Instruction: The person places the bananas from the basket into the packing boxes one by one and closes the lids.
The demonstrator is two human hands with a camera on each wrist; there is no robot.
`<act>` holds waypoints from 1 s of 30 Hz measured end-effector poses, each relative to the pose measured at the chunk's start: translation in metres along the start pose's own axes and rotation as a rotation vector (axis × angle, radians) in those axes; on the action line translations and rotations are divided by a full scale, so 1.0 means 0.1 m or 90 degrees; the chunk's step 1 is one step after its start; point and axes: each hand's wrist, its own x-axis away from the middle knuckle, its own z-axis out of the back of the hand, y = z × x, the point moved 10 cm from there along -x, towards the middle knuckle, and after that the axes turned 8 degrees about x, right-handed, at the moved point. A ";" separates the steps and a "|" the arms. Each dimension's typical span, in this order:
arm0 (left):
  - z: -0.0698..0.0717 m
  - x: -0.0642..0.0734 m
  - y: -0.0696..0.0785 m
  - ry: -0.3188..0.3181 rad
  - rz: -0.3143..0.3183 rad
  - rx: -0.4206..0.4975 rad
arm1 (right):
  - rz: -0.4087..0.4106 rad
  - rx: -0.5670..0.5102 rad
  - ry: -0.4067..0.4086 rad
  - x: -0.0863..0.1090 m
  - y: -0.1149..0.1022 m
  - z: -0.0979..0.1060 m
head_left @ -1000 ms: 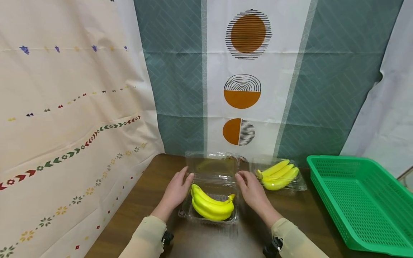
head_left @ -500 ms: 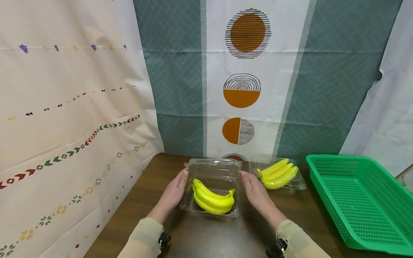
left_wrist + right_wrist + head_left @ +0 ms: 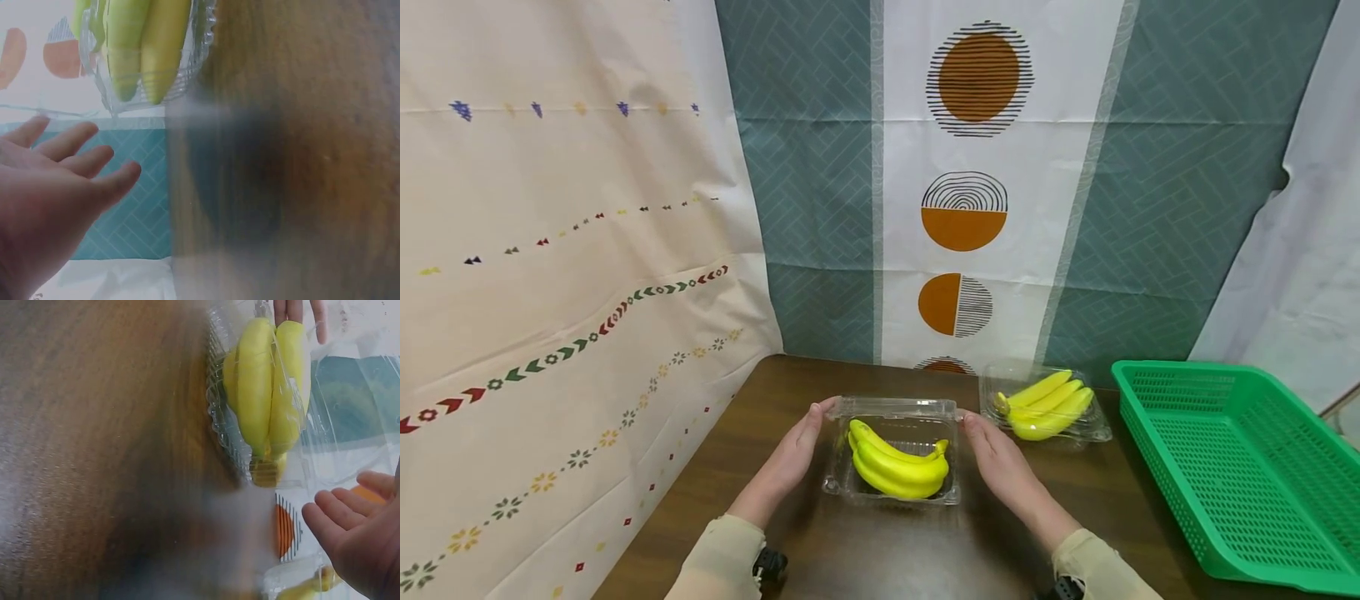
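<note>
A bunch of bananas point(image 3: 898, 472) lies in a clear plastic clamshell box point(image 3: 891, 500) on the table. Its hinged lid point(image 3: 895, 407) leans partway down over the fruit from the back. At the lid's left corner is my left hand point(image 3: 793, 454), whose loosely extended fingers point(image 3: 69, 140) show in the left wrist view. My right hand point(image 3: 1000, 462) is at the opposite lid corner, fingers point(image 3: 340, 509) extended too. Neither hand curls around the box. Exact fingertip contact with the lid is hard to make out.
Behind and right stands another clear box point(image 3: 1097, 429) holding bananas point(image 3: 1048, 406). A green plastic basket point(image 3: 1206, 525) occupies the right side of the brown table point(image 3: 887, 550). Patterned cloths point(image 3: 812, 208) hang along the back and left.
The lid has swung from standing up at the back to leaning forward over the bananas. Both hands moved along with it at its sides, and the box shifted slightly.
</note>
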 end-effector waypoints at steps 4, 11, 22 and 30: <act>-0.02 0.05 -0.04 -0.031 0.012 0.008 | 0.003 -0.005 -0.012 0.05 0.01 -0.02; -0.05 0.16 -0.04 -0.074 0.032 0.043 | 0.011 -0.040 -0.041 0.16 0.01 -0.08; -0.13 0.23 -0.12 -0.089 0.053 0.011 | -0.007 -0.029 -0.084 0.24 0.06 -0.20; -0.18 0.29 -0.19 -0.093 0.069 -0.051 | -0.019 -0.011 -0.117 0.31 0.09 -0.27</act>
